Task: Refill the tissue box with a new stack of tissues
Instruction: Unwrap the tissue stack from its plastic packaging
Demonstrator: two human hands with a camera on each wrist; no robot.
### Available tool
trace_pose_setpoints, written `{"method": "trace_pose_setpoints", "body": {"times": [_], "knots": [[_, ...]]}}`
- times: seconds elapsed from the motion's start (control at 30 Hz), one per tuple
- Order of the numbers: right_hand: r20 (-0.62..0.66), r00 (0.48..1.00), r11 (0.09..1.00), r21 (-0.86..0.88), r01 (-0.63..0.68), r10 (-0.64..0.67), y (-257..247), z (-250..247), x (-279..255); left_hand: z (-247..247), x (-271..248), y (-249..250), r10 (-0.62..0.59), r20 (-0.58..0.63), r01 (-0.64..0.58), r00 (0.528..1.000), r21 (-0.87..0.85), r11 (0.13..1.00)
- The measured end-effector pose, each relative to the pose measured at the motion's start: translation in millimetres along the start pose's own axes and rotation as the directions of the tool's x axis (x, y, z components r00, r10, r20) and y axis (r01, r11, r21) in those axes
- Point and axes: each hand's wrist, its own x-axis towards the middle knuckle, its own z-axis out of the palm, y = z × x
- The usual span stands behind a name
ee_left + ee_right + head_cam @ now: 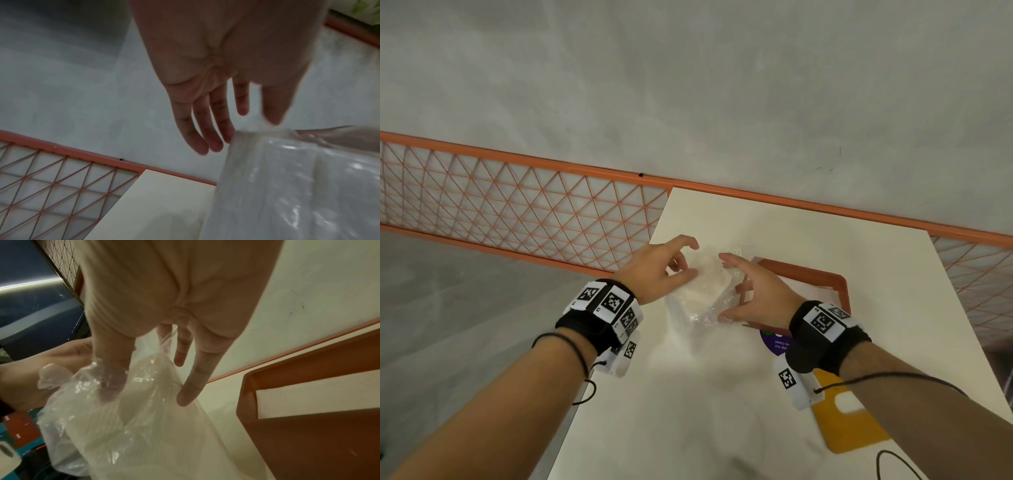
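A pack of white tissues in crinkled clear plastic wrap (pixel 705 291) stands on the white table (pixel 688 411) between my hands. My right hand (pixel 722 287) spans its right side, thumb low and fingers high. In the right wrist view the right hand (pixel 147 394) has its thumb under a fold of film, and the thumb and index finger grip the wrapped pack (pixel 133 426). My left hand (pixel 690 257) is at the pack's upper left, fingers loose. In the left wrist view the left hand's (pixel 240 129) straight fingertips touch the top edge of the wrap (pixel 287 186).
An orange open-topped box (pixel 839 284) sits just right of the pack, with a white stack (pixel 308 399) inside it. A yellow panel with a slot (pixel 849 428) lies under my right forearm, near a purple sticker (pixel 774 342). An orange mesh railing (pixel 517 205) borders the table's far side.
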Motion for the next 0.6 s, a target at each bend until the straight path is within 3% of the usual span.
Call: {"method": "trace_pose_setpoints", "body": {"times": [0.13,0.23,0.33,0.43,0.6], "knots": [[0.012,1.000,1.000,0.024,0.007,-0.008,-2,0,0,10,0,11,-0.054,0.103,0.033,0.993,0.196,0.980],[0.012,1.000,1.000,0.027,0.004,-0.004,-4,-1,0,9,5,12,-0.044,0.036,0.035,0.998,0.211,0.977],[0.009,1.000,1.000,0.022,-0.004,0.004,-4,-1,-1,7,7,9,0.059,-0.012,-0.054,0.998,0.260,0.964],[0.010,1.000,1.000,0.026,-0.012,0.011,-5,-1,-3,7,2,9,0.150,-0.161,-0.118,0.975,0.191,0.974],[0.024,0.999,1.000,0.014,-0.024,0.024,-6,-1,-5,-2,3,-2,-0.131,-0.344,0.086,0.930,-0.142,0.986]]}}
